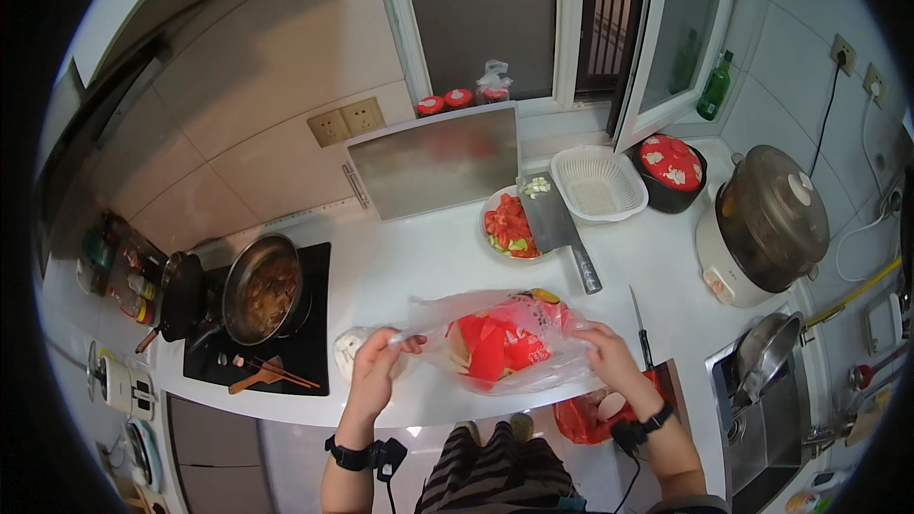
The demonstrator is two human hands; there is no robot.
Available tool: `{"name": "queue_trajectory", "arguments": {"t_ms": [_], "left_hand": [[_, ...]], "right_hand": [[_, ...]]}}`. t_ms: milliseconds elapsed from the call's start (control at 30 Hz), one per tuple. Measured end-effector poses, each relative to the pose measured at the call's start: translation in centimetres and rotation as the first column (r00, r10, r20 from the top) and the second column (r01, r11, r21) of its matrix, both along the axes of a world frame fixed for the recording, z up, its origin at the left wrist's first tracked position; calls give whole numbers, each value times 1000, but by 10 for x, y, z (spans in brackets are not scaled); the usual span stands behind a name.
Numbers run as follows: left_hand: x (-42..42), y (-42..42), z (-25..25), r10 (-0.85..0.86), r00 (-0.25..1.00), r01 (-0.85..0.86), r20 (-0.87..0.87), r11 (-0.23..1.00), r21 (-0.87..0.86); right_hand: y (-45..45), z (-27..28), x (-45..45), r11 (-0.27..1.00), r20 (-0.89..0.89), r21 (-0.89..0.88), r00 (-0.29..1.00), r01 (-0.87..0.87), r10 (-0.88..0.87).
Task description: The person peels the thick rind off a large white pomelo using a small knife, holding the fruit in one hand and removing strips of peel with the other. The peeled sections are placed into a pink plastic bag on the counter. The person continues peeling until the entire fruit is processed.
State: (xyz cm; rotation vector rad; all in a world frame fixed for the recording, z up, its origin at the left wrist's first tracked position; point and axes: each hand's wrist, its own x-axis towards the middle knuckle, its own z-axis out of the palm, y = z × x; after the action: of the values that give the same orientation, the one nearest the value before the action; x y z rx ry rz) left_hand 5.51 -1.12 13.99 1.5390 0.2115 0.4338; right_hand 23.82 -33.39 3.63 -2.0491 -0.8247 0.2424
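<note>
A clear plastic bag (428, 314) with red printed packaging (500, 350) inside or showing through it is stretched over the front of the white counter. My left hand (382, 357) pinches the bag's left edge between thumb and fingers. On its right side, my right hand (607, 355) grips the plastic. Beside and partly behind my left hand sits a white bundle (350, 350). Beyond the bag stands a bowl of cut tomatoes and green pieces (510, 225). A cleaver (553, 221) rests across the bowl's rim, with chopped pale pieces (535, 188) on its blade.
A frying pan with brown food (268, 289) sits on the black cooktop (314, 357) at left, near a wooden spatula (260, 375) and chopsticks. Rightward are a knife (645, 343), a white basket (598, 182), an electric cooker (764, 228) and a sink (767, 450). A red bag (578, 421) hangs below the counter edge.
</note>
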Motion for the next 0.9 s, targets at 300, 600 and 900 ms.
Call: {"name": "queue_trajectory", "arguments": {"t_ms": [300, 600, 900], "left_hand": [[-59, -16, 44, 88, 963, -110, 254, 991, 74], [-169, -2, 30, -24, 999, 19, 46, 994, 105], [-158, -1, 11, -100, 988, 96, 120, 995, 35]], "right_hand": [[-39, 110, -41, 723, -454, 589, 888, 361, -74], [-27, 136, -152, 744, -692, 560, 700, 365, 177], [-7, 167, -184, 813, -604, 473, 797, 339, 19]]}}
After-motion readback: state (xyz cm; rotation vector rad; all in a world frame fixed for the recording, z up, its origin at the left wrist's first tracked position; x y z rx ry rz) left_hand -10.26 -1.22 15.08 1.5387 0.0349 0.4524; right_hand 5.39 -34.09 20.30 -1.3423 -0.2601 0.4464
